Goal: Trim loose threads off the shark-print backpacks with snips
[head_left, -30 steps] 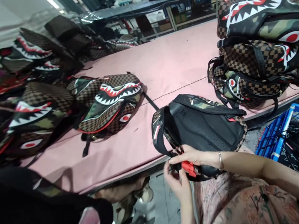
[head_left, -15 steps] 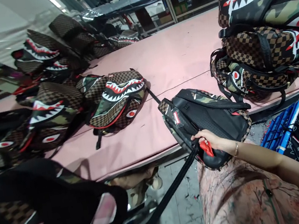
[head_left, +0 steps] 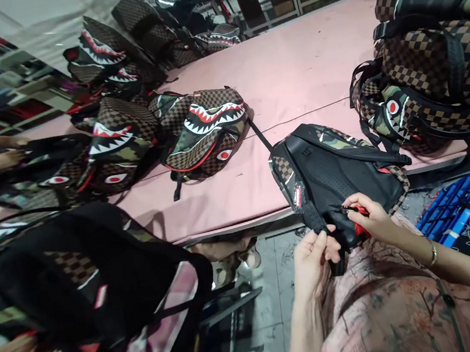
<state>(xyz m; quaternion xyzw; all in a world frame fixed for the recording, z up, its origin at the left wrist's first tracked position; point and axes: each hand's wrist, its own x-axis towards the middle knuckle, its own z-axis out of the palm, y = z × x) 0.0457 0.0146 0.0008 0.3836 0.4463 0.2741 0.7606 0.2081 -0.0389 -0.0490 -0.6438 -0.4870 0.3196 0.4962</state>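
Note:
A camouflage and checkered backpack [head_left: 335,167] lies with its black padded back panel up, across the table edge and against my lap. My left hand [head_left: 313,255] pinches a black webbing strap [head_left: 313,217] at the backpack's near end. Just right of it, my right hand [head_left: 369,218] is closed at the fingertips on a small dark thing too small to name. Something red [head_left: 360,232] shows under that hand; whether it is held I cannot tell. A tag in clear plastic [head_left: 298,196] hangs at the backpack's left side.
Shark-mouth backpacks [head_left: 210,129] lie along the pink table [head_left: 289,68], with a stack [head_left: 422,66] at right. A blue crate [head_left: 446,203] stands below it. At left, another person's hand [head_left: 7,160] touches a bag; a person with a black backpack [head_left: 57,285] sits nearer.
My left hand has come into view and taken the strap, which was stretched toward the lower left. My right hand has moved right, off the strap. The view has shifted left.

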